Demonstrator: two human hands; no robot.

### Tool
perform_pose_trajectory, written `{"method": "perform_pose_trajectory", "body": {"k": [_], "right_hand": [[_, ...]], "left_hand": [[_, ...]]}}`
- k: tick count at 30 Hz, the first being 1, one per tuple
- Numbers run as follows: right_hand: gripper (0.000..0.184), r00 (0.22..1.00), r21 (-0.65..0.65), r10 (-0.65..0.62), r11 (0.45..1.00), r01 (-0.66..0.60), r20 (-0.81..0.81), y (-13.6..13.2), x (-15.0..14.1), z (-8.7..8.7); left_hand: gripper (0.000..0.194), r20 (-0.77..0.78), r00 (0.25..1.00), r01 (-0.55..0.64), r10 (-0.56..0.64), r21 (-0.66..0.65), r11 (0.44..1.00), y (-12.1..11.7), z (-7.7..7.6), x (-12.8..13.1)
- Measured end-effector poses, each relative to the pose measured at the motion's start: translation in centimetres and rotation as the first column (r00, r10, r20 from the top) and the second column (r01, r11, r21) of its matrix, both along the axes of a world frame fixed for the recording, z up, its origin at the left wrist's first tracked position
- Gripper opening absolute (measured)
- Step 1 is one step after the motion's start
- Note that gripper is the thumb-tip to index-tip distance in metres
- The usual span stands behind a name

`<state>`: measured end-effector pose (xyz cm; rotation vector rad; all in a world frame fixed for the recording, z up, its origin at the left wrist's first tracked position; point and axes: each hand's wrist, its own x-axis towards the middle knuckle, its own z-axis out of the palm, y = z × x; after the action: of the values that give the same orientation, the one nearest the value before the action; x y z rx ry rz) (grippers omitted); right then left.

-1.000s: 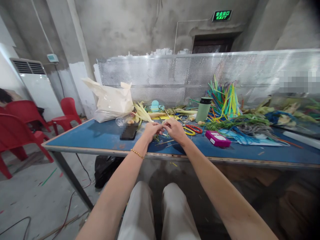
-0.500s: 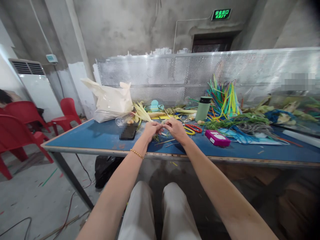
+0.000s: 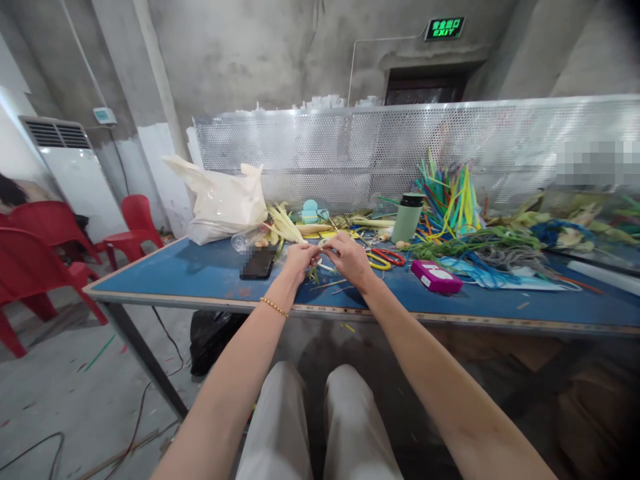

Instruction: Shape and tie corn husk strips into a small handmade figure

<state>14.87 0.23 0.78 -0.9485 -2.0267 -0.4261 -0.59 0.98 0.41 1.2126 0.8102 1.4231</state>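
Observation:
My left hand (image 3: 301, 260) and my right hand (image 3: 349, 259) meet above the front part of the blue table (image 3: 165, 267), thumbs and fingers pinched close together. Between the fingertips is something small and pale; its kind is too small to make out. Green strands (image 3: 313, 273) show just below my left fingers. Behind my hands lie pale corn husks (image 3: 285, 225). Scissors with red handles (image 3: 390, 257) and a yellow-handled pair (image 3: 379, 261) rest to the right of my right hand. A dark phone (image 3: 257, 263) lies to the left of my left hand.
A cream plastic bag (image 3: 225, 200) stands at the back left. On the right are a green bottle (image 3: 407, 220), a purple box (image 3: 436, 277), colourful pipe cleaners (image 3: 453, 197) and tangled cords (image 3: 495, 250). A perforated metal screen (image 3: 320, 147) runs along the back edge.
The fingers of my right hand have shifted slightly at the pinch. Both hands stay together in nearly the same place, and the things on the table have not moved.

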Motion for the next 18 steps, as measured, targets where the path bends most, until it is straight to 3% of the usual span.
{"method": "perform_pose_trajectory", "body": {"k": [18], "right_hand": [[0.020,0.991,-0.038,-0.088,0.995,0.092,0.098,-1.3,-0.4,0.5]], "left_hand": [[0.011,0.055,0.991,0.128,-0.123,-0.096,0.987,0.0,0.2,0.1]]}}
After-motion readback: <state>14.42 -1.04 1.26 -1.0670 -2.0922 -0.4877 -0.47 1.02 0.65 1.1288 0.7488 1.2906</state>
